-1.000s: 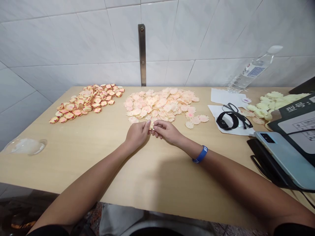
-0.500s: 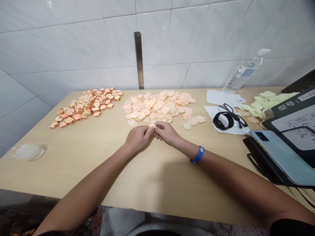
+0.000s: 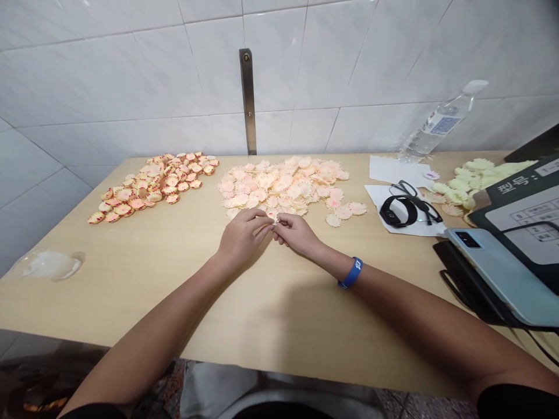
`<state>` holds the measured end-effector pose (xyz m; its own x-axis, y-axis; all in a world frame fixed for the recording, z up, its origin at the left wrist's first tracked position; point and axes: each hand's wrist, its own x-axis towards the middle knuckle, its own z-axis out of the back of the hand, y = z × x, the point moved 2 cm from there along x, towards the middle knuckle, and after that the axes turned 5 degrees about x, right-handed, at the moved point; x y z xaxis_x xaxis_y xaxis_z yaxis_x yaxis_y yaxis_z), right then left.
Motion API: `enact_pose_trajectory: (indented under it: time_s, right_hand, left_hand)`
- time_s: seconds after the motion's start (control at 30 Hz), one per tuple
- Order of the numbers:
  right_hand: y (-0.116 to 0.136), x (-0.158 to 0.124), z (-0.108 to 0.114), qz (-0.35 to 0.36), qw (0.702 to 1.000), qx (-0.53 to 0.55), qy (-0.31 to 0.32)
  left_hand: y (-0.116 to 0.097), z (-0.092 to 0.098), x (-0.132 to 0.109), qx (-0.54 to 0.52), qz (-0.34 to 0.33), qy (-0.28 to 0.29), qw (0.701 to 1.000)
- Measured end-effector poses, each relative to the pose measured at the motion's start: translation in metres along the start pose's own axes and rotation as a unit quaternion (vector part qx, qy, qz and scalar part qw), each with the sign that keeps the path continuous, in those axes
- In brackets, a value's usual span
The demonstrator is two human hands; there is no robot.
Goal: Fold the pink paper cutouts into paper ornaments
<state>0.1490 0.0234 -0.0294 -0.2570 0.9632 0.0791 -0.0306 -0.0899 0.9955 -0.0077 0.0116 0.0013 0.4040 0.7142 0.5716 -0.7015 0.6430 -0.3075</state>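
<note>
In front of the middle pile, my left hand (image 3: 243,234) and my right hand (image 3: 297,233) meet fingertip to fingertip. Between them is a small pale petal piece (image 3: 275,219) with a jagged edge, mostly hidden by the fingers. My right thumb and fingers pinch it, and the left thumb and fingers close on its other side. Just beyond the hands lies a heap of pale pink, jagged-edged petal discs (image 3: 279,186). To the left spreads a pile of cupped yellowish pieces with red edges (image 3: 161,183). A blue band (image 3: 350,273) circles my right wrist.
White paper (image 3: 375,201) carries a black wristband (image 3: 398,211) and glasses (image 3: 421,203). Behind it leans a water bottle (image 3: 441,125). Pale green petals (image 3: 474,177), a dark box (image 3: 524,203) and a light blue phone (image 3: 506,276) are at right. A clear cup of white paste (image 3: 50,265) is at left.
My left hand has shifted its grip, its fingers now stretched more over the petal piece and its back turned up. The right hand keeps its pinch. The view has tilted slightly.
</note>
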Motion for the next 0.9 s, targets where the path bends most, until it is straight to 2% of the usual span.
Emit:
enact_pose_trajectory:
  time_s: [0.1, 0.2, 0.27, 0.33, 0.47, 0.57, 0.6, 0.67, 0.73, 0.8, 0.9]
  right_hand:
    - [0.000, -0.001, 0.000, 0.007, 1.000, -0.011, 0.007]
    - [0.000, -0.002, 0.000, 0.007, 1.000, -0.009, 0.019]
    - [0.001, -0.002, -0.001, 0.012, 1.000, -0.010, 0.023]
    - [0.002, -0.001, 0.000, 0.015, 1.000, -0.011, 0.015]
    - [0.000, 0.000, 0.001, 0.001, 1.000, -0.008, -0.015]
    - [-0.002, 0.001, 0.002, -0.008, 0.999, -0.002, -0.031]
    - [-0.003, 0.001, 0.003, -0.011, 0.999, 0.002, -0.030]
    - [-0.003, 0.001, 0.002, -0.015, 1.000, 0.009, -0.013]
    - [-0.002, 0.001, 0.002, -0.016, 1.000, 0.008, 0.003]
    - [-0.001, 0.000, 0.001, -0.014, 1.000, 0.005, 0.004]
    - [0.001, -0.001, 0.000, 0.002, 1.000, -0.007, 0.006]
  left_hand:
    - [0.001, 0.000, 0.001, -0.004, -0.018, -0.014, 1.000]
    - [0.000, 0.001, 0.002, -0.030, -0.018, -0.004, 0.999]
    - [-0.002, 0.002, 0.003, -0.067, 0.026, 0.003, 0.997]
    - [-0.001, 0.001, 0.003, -0.125, 0.116, -0.009, 0.985]
    - [0.014, 0.000, 0.005, -0.254, 0.294, -0.062, 0.919]
    - [0.033, 0.007, 0.008, -0.302, 0.349, -0.135, 0.877]
    - [0.039, 0.011, 0.009, -0.290, 0.351, -0.170, 0.874]
    - [0.046, 0.019, 0.012, -0.225, 0.314, -0.212, 0.897]
    - [0.045, 0.020, 0.014, -0.148, 0.246, -0.178, 0.941]
    - [0.038, 0.014, 0.013, -0.106, 0.192, -0.099, 0.971]
    - [0.024, 0.004, 0.010, -0.148, 0.196, -0.014, 0.969]
